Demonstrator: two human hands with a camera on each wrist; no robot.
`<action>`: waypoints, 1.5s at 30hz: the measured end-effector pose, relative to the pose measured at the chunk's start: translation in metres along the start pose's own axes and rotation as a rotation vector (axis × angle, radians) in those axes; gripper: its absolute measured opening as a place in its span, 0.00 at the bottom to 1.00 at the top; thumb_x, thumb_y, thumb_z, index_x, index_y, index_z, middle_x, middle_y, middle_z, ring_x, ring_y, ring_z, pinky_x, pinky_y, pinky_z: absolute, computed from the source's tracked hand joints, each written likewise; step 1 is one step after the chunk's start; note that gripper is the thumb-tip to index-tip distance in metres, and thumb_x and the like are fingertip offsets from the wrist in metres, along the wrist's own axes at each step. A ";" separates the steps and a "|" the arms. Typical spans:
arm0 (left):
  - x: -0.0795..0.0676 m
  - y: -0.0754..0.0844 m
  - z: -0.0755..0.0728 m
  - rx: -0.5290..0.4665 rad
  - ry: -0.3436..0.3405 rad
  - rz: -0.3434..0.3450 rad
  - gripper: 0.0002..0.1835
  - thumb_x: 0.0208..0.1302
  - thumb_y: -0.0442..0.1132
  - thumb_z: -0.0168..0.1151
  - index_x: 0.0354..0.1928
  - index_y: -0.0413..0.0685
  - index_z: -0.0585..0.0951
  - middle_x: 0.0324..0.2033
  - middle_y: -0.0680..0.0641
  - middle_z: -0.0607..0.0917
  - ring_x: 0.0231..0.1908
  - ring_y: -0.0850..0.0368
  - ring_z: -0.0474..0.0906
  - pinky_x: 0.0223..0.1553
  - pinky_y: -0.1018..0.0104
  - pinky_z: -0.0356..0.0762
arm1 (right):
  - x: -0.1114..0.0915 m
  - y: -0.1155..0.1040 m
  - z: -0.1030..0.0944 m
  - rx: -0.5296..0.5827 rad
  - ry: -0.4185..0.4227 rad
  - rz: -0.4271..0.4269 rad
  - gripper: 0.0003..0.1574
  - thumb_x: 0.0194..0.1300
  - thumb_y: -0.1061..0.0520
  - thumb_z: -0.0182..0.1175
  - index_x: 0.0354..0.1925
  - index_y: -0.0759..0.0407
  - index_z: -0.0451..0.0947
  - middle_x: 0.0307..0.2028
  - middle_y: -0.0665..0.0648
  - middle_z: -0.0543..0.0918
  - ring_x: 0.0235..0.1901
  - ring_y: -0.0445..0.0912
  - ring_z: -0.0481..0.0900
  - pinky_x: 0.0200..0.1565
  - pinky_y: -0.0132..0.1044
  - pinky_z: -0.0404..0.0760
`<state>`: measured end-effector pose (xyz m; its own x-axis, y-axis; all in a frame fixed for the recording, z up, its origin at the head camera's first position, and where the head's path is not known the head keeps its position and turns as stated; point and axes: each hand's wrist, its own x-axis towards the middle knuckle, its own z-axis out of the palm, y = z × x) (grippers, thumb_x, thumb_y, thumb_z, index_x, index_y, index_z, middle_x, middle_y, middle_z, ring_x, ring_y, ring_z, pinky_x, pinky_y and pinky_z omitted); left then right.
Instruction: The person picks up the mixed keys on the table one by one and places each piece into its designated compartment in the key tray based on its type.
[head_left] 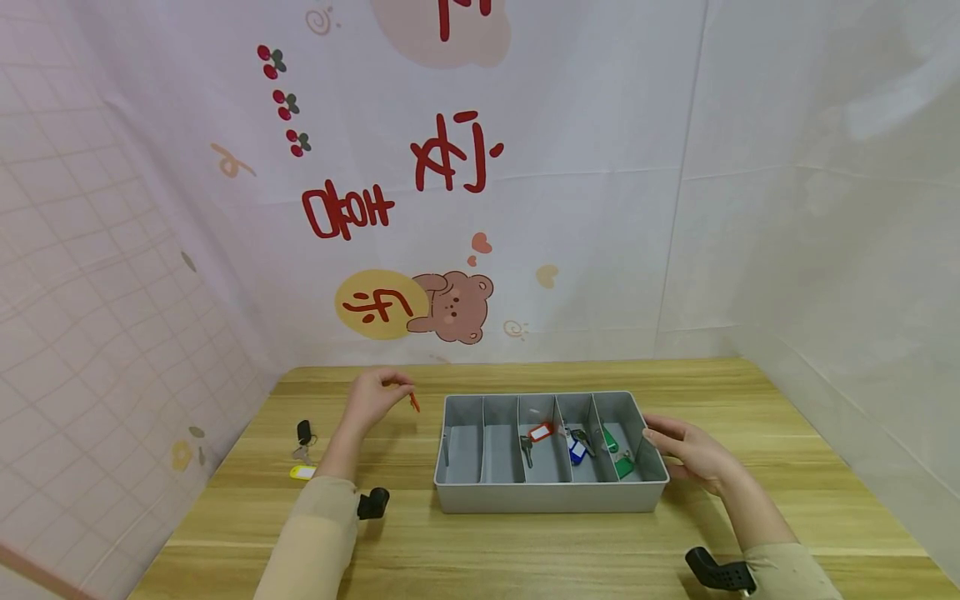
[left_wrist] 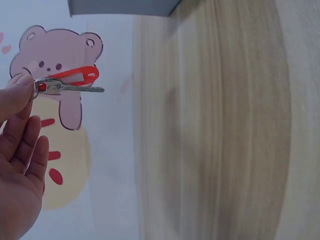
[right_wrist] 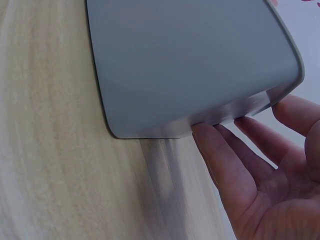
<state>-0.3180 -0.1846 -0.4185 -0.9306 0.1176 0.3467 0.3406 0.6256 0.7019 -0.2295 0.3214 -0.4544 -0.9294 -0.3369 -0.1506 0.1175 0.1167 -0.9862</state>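
Observation:
My left hand (head_left: 375,396) is raised above the table, left of the tray. Between thumb and fingertips it pinches the ring of a silver key (left_wrist: 70,88) with a red key tag (left_wrist: 89,75). At the right end of the grey divided tray (head_left: 551,498) is my right hand (head_left: 693,454). Its fingertips touch the outer end wall, the thumb lies at the rim, and the fingers are fairly straight. Inside the tray, a red-tagged key (head_left: 527,450) lies in the middle compartment, blue-tagged keys (head_left: 577,451) are right of it, and green tags (head_left: 624,465) are in the rightmost compartment.
On the left of the wooden table (head_left: 517,554) lie a black key fob (head_left: 303,431), a silver key (head_left: 303,453) and a yellow tag (head_left: 303,472). A printed white curtain (head_left: 600,208) hangs behind the table and along its sides.

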 end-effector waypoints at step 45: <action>0.005 0.097 0.005 -0.011 -0.010 0.290 0.02 0.57 0.35 0.74 0.32 0.46 0.90 0.31 0.55 0.87 0.44 0.52 0.78 0.49 0.52 0.75 | 0.001 0.000 0.000 0.013 -0.004 0.000 0.43 0.78 0.54 0.50 0.74 0.76 0.40 0.69 0.74 0.59 0.55 0.44 0.75 0.53 0.47 0.79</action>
<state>-0.2905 -0.1196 -0.3522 -0.7952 0.2982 0.5279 0.5942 0.5564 0.5808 -0.2301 0.3213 -0.4541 -0.9280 -0.3409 -0.1504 0.1215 0.1048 -0.9870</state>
